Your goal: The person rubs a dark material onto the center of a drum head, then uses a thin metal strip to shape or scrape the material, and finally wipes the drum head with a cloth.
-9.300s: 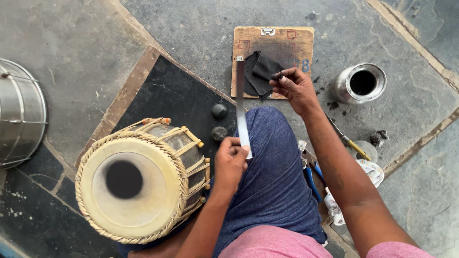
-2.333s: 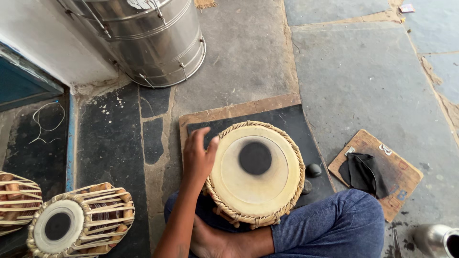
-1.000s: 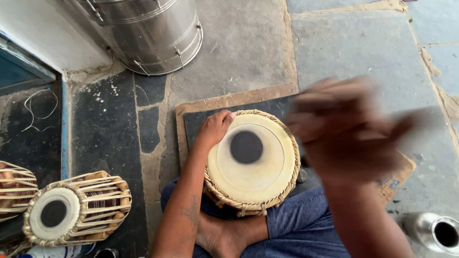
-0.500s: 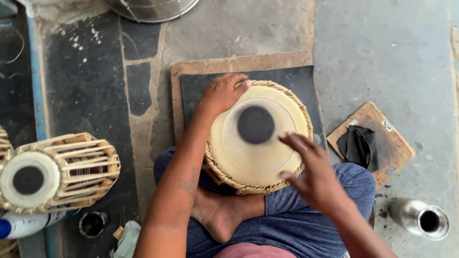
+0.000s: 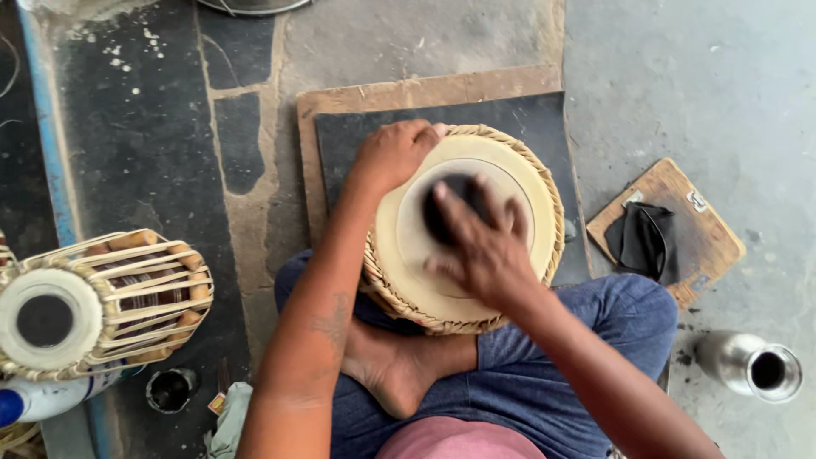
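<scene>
floor (image 5: 697, 76): rough grey stone slabs, worn, with dark patches and white specks toward the upper left; a blue strip (image 5: 47, 144) runs down the left edge. the person sits cross-legged on it, in blue trousers, one bare foot (image 5: 387, 365) tucked under.

dark mat (image 5: 518, 119): lies flat on a thin brown board (image 5: 425, 89) on the floor, directly in front of the person.

drum (image 5: 463, 234): a pale-skinned hand drum with a woven rim, standing head-up on the mat, its near side touching the person's legs. its dark centre patch is largely covered by the right hand.

second drum (image 5: 93, 302): lies on its side on the floor at the left, well apart from the first, laced with straps and wooden pegs, dark circle facing the camera.

left hand (image 5: 395, 153): grip curled over the far left rim of the drum, fingers bent and pressing on the edge; it holds the rim only.

right hand (image 5: 480, 242): laid palm down on the drumhead, fingers spread over the dark patch; slightly blurred. whether anything lies under the palm cannot be told.

small wooden board (image 5: 693, 234): on the floor at the right, set at an angle, a crumpled black cloth (image 5: 642, 242) on it.

steel cup (image 5: 752, 365): on the floor at lower right, its open mouth showing dark inside.

small round tin (image 5: 170, 389): on the floor just below the second drum, contents dark.
</scene>
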